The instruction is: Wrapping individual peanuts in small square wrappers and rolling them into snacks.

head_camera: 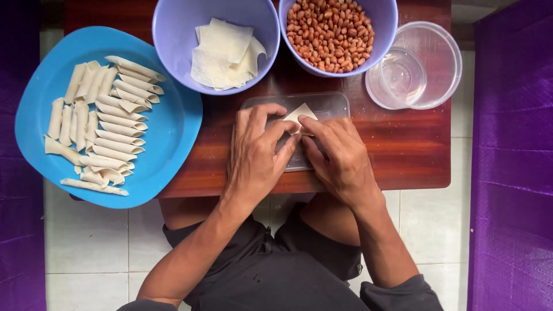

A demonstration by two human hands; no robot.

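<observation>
We see a low wooden table (403, 155) of reddish-brown boards standing on a pale tiled floor (86, 242). Directly under our fingers (276, 129) lies a clear plastic lid (328, 106), flat on the wood. Beyond the fingertips stand two lilac bowls: one with square dough sheets (178, 34), one with peanuts (386, 29). Out past the right fingers sits a clear round tub (443, 57). Well off past the left fingers rests a blue plate (173, 132), overhanging the table's edge.
</observation>
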